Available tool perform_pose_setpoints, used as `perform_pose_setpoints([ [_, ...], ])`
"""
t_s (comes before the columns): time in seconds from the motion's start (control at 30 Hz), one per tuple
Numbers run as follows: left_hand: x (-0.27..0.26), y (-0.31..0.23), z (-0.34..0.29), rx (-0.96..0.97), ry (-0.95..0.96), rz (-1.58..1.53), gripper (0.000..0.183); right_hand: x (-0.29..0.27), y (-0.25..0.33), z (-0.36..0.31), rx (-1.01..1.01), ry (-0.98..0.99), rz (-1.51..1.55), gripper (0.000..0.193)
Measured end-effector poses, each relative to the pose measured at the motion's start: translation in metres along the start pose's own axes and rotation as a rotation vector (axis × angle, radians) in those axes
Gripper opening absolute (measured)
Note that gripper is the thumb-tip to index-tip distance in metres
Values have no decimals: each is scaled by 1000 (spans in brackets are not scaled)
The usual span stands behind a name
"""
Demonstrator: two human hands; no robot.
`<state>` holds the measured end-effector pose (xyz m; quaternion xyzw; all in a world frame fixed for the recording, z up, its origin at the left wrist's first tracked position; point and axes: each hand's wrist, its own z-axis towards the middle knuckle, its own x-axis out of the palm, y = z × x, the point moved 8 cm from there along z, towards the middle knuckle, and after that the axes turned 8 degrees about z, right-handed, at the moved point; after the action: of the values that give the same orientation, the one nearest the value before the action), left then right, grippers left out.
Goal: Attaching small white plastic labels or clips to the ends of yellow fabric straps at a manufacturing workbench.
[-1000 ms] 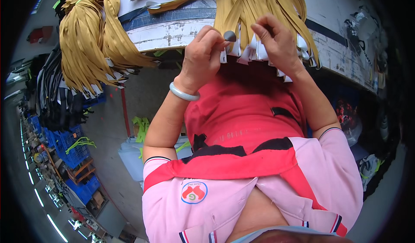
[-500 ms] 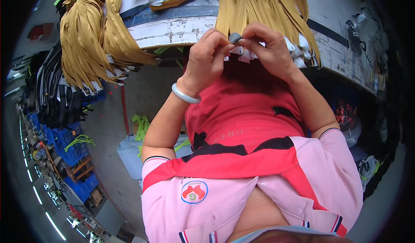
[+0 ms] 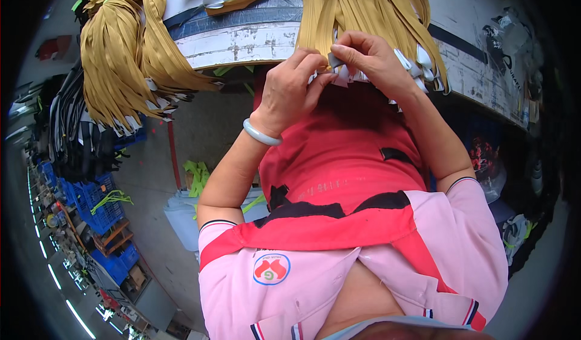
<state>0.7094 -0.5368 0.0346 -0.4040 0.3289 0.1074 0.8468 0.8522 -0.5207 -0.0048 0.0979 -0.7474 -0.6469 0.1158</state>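
Observation:
At the front edge of the table my hands meet over long gold fabric strips (image 3: 363, 10) with white ends. My right hand (image 3: 381, 65) pinches a small grey flat piece (image 3: 334, 60) between thumb and forefinger. Just left of it and slightly lower, my left hand (image 3: 292, 86) is closed, thumb against the fingers. A speck of gold shows at its fingertips, but what they hold is mostly hidden. The white strip ends (image 3: 343, 75) hang over the table edge beneath both hands.
The worn white table (image 3: 242, 48) has blue-grey tape across it. At the left hang tied bundles of gold strips (image 3: 112, 49) and black strips (image 3: 75, 128). Blue crates (image 3: 100, 207) stand farther left. A pale blue container (image 3: 181, 213) with green ties is below; clear plastic (image 3: 511, 34) lies at the right.
The grey piece has turned and shows more of its flat face. My left fingers have drawn slightly down and away from it, while my right hand keeps its pinch.

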Motion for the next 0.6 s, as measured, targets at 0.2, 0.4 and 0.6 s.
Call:
perform_pose_setpoints([
  [0.2, 5, -1, -4, 30, 54, 107, 15, -5, 11, -10, -167, -171, -156, 23],
  [0.4, -48, 44, -6, -183, -260, -245, 15, -45, 2, -14, -173, -285, 80, 26],
  [0.6, -138, 121, -21, -518, -764, -533, 18, -86, 18, -35, -171, -338, -180, 28],
])
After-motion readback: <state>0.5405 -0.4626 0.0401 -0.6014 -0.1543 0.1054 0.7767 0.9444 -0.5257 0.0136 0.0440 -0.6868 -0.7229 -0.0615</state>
